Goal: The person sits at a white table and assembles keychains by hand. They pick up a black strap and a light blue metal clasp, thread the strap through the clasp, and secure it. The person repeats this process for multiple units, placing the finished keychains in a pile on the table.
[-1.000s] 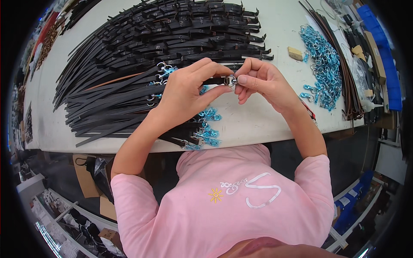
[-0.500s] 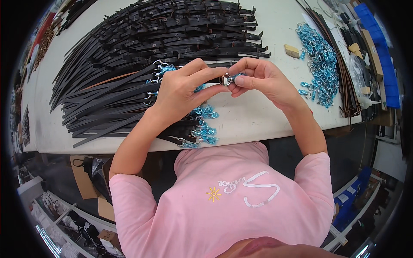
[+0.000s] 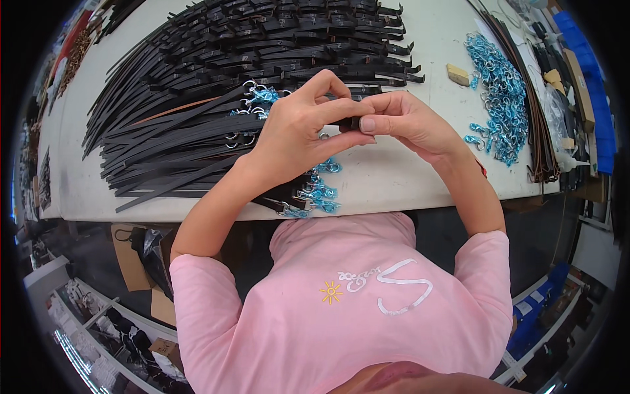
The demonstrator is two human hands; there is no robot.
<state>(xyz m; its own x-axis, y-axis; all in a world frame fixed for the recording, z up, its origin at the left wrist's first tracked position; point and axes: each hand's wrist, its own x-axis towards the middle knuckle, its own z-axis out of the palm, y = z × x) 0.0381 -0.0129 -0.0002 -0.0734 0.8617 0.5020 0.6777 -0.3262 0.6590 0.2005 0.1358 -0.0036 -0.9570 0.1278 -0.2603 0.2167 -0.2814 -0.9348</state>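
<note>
My left hand [image 3: 303, 125] and my right hand [image 3: 410, 125] meet above the table, fingertips pinched together. Between them shows the dark end of a black strap [image 3: 352, 123], gripped from both sides. The metal snap hook at this end is mostly covered by my fingers. Under and left of my left hand lies a bundle of black straps [image 3: 177, 141]. Several straps there carry silver hooks in blue film [image 3: 321, 190], reaching toward the table's near edge.
A larger stack of black straps [image 3: 262, 46] fills the back of the white table [image 3: 420, 190]. At the right are a heap of blue-wrapped hooks [image 3: 502, 98], a yellowish block [image 3: 457, 75], brown straps [image 3: 541, 151] and a blue bin [image 3: 590, 92].
The silver hook seen between my fingertips is now covered, and the dark strap end shows instead. My right fingers have closed in against the left ones. The whole view has shifted slightly.
</note>
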